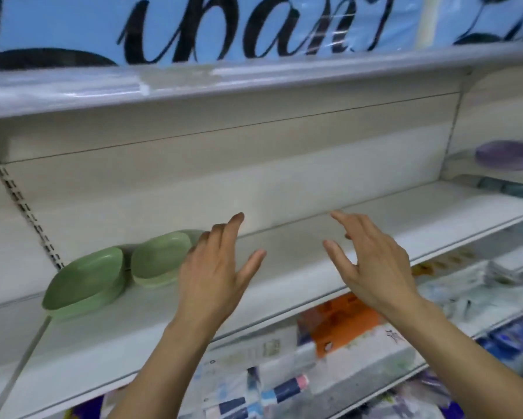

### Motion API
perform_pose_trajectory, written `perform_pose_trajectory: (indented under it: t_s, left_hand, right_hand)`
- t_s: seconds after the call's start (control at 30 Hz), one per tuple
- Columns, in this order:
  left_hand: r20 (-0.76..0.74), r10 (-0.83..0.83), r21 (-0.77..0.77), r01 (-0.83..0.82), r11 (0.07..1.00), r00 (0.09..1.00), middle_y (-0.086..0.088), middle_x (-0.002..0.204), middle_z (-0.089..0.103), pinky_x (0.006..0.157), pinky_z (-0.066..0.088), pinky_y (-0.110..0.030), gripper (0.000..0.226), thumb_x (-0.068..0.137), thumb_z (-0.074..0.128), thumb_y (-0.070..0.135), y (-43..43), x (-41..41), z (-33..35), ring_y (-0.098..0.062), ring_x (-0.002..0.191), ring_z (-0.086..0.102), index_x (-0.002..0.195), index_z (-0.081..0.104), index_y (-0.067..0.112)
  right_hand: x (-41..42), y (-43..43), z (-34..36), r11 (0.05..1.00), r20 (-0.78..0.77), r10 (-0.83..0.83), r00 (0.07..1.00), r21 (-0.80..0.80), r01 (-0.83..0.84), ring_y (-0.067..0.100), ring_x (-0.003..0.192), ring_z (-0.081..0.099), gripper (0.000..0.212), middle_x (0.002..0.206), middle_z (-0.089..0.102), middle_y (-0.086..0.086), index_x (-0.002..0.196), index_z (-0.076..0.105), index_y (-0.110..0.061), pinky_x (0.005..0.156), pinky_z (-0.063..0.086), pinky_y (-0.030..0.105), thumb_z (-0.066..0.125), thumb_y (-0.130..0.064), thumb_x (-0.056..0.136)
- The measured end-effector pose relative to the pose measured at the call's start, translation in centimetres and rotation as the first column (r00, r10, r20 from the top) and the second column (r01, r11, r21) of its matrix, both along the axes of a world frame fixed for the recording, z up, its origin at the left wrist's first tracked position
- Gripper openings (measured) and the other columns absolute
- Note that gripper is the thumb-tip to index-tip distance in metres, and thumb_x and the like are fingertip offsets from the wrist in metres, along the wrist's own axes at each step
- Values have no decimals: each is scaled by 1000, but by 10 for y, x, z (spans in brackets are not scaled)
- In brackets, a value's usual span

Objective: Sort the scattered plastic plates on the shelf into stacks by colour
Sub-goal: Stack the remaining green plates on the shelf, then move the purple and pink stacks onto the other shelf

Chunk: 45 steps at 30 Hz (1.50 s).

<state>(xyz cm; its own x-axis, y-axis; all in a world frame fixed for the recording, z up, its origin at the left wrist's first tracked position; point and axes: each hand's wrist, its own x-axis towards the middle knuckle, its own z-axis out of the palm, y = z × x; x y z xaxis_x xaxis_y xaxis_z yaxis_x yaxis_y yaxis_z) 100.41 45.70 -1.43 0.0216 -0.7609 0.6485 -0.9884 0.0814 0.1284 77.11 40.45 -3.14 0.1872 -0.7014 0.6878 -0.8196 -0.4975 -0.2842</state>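
Your left hand and right hand are open over the shelf, holding nothing.
Hard to read: a third green plate is mostly hidden behind your left hand. Purple plates beyond the shelf's right end are cut off by the frame. Packaged goods below the front edge are blurred. A green stack sits at the shelf's left end, with a second green stack just beside it toward the back edge. Both hands show their backs to you, fingers spread and relaxed. The right hand's fingers point toward the back edge; contact can't be told.
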Motion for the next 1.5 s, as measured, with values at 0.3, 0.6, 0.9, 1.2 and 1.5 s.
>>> perform_pose_trajectory:
  t_s: [0.3, 0.6, 0.9, 1.2, 1.5]
  left_hand:
    - [-119, -265, 68, 274, 959, 957, 3, 123, 60, 82, 51, -41, 67, 86, 34, 65, -43, -250, -17, -24, 113, 56, 140, 43, 27]
    - [-414, -518, 186, 626, 757, 749, 9, 131, 53, 94, 45, -32, 53, 92, 50, 53, -103, -466, -30, -9, 115, 52, 140, 40, 31]
    - [-710, -424, 180, 727, 663, 563, 11, 116, 59, 88, 51, -36, 41, 92, 55, 48, -205, -609, -27, -6, 101, 58, 130, 49, 34]
    - [-861, -216, 141, 624, 769, 460, 1, 112, 61, 94, 50, -43, 35, 89, 58, 47, -332, -693, -14, -21, 103, 61, 119, 52, 31]
    - [-932, 4, 122, 304, 945, 364, -4, 114, 55, 79, 52, -40, 40, 97, 51, 38, -399, -710, -11, -25, 98, 61, 128, 40, 14]
  right_hand:
    - [-266, 13, 5, 963, -69, -247, 966, 97, 253, 22, 102, 62, 46, 122, 57, -4, 137, 43, -28, 75, 48, 36, 45, -47, 95]
    - [-471, 0, 3, 893, 109, -392, 913, 283, 350, 11, 90, 60, 35, 109, 60, -12, 127, 51, -33, 80, 51, 40, 49, -43, 94]
    - [-608, -95, -2, 887, 216, -379, 900, 363, 286, 7, 84, 61, 30, 103, 59, -13, 122, 54, -30, 80, 53, 44, 49, -42, 95]
    - [-721, -235, 21, 886, 240, -312, 919, 424, 189, 16, 88, 63, 30, 100, 62, -9, 119, 59, -23, 84, 52, 43, 53, -38, 94]
    - [-756, -369, 30, 798, 420, -223, 880, 597, -83, 31, 76, 69, 30, 89, 62, 4, 115, 56, -15, 65, 59, 44, 53, -37, 95]
